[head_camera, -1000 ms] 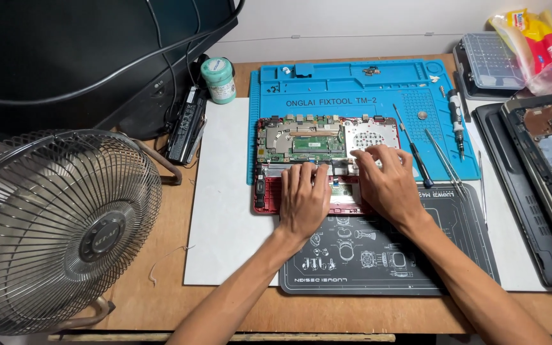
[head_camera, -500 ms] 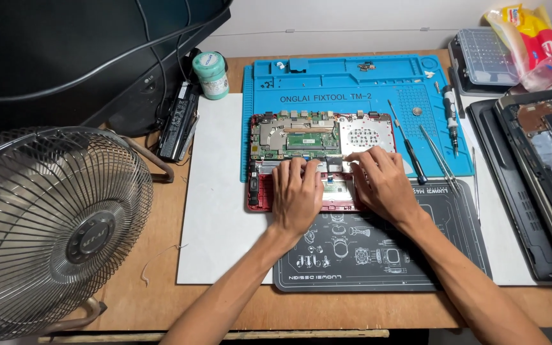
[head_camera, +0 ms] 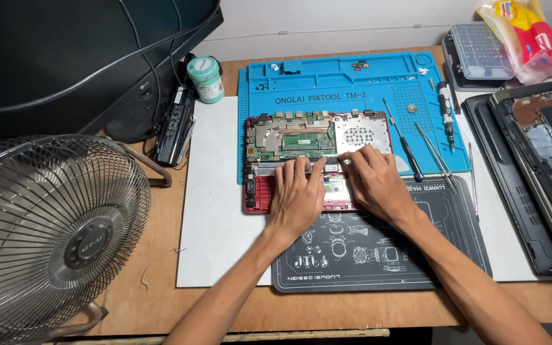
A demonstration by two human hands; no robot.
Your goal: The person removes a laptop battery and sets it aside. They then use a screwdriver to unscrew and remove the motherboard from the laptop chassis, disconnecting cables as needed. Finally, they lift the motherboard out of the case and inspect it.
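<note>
A big wire fan [head_camera: 52, 236] stands at the left. In the middle lies the small red laptop [head_camera: 314, 160] with its cover off (green board showing). The left hand [head_camera: 298, 195] and right hand [head_camera: 375, 182] press flat on it, fingers spread, holding nothing — working a part loose, I think, which needs gentle, even pushing.

1. The left hand [head_camera: 296, 198] lies palm down, fingers [head_camera: 301, 169] stretched forward and close together.
2. The right hand [head_camera: 375, 182] lies palm down just beside it, fingers slightly spread.
3. Both bare forearms angle in from the lower edge, converging toward the hands.
</note>
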